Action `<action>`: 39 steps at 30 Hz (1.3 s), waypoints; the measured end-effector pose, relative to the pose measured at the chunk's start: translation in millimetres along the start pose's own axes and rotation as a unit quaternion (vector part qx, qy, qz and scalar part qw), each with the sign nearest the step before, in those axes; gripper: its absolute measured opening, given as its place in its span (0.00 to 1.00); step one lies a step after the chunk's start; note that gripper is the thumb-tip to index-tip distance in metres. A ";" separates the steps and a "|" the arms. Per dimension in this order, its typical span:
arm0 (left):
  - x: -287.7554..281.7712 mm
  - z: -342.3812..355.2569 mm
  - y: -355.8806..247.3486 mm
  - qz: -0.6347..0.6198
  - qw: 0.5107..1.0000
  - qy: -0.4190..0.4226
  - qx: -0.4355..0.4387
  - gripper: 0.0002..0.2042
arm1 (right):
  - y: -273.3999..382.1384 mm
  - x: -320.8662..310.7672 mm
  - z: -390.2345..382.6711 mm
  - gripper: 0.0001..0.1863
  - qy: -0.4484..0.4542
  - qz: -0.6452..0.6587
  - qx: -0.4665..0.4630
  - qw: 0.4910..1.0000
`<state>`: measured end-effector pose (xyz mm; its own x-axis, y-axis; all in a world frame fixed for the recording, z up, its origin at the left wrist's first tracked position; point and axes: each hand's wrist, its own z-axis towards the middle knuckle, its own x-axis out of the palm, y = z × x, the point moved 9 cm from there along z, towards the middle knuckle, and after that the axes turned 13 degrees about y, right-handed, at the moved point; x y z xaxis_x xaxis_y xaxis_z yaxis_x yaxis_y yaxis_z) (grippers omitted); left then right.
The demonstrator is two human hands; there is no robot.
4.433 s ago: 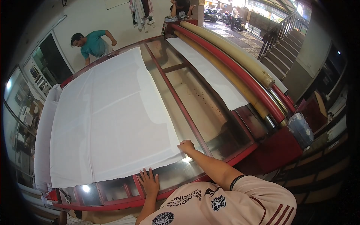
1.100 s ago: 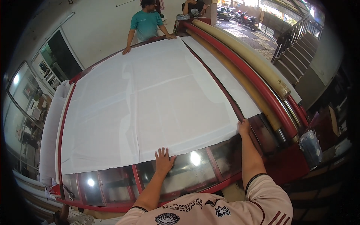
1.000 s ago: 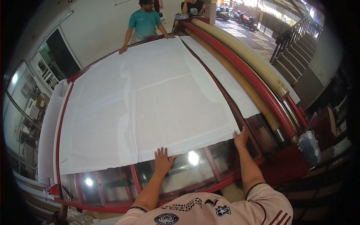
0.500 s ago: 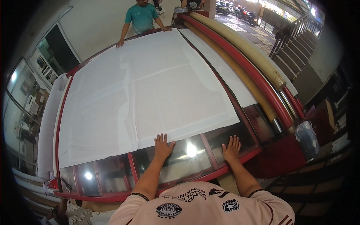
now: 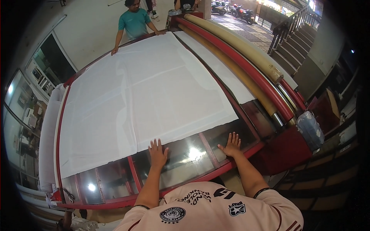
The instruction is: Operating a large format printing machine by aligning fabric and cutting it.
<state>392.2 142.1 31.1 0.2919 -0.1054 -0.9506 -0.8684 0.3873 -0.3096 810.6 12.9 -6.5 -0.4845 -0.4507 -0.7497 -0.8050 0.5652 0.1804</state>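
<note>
A large white sheet [image 5: 150,96], creased in places, lies over the wide red-framed machine bed [image 5: 200,177] with shiny panels. My left hand [image 5: 157,154] rests open, fingers spread, at the near edge of the sheet. To its right, my right hand [image 5: 230,145] lies open on the shiny panel below the sheet's near right corner, holding nothing. Across the bed a co-worker in a teal shirt [image 5: 133,23] has both hands on the far edge near the sheet.
Long cream, red and brown rollers [image 5: 246,57] run along the right side, beside another white sheet [image 5: 235,82]. A pale roll [image 5: 48,142] is on the left, scissors [image 5: 69,196] at the near left corner. Behind are another person [image 5: 184,4], stairs [image 5: 293,50] and parked scooters [image 5: 243,15].
Since the first frame the sheet has moved rightward and the co-worker has straightened at the far edge. My right hand has left the sheet's corner, moved left and spread on the panel.
</note>
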 end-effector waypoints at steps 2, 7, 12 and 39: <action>1.3 -22.1 5.1 0.008 1.000 0.002 -0.010 0.35 | 0.2 0.8 1.0 0.64 0.007 -0.001 0.001 1.000; 7.3 -57.8 19.8 0.024 0.998 0.013 -0.051 0.34 | 0.4 -0.4 -0.8 0.63 0.003 0.000 0.009 1.000; 7.8 -57.2 12.1 0.023 0.999 0.024 -0.033 0.30 | 1.0 0.0 0.2 0.63 0.006 -0.005 0.011 1.000; 6.9 -56.1 12.5 0.020 0.999 0.021 -0.031 0.29 | 0.9 -1.2 -2.6 0.63 0.012 0.002 0.016 1.000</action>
<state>360.9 94.9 19.5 0.2410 -0.1295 -0.9618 -0.9024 0.3349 -0.2712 809.6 12.2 -3.8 -0.4956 -0.4653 -0.7334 -0.7920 0.5887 0.1617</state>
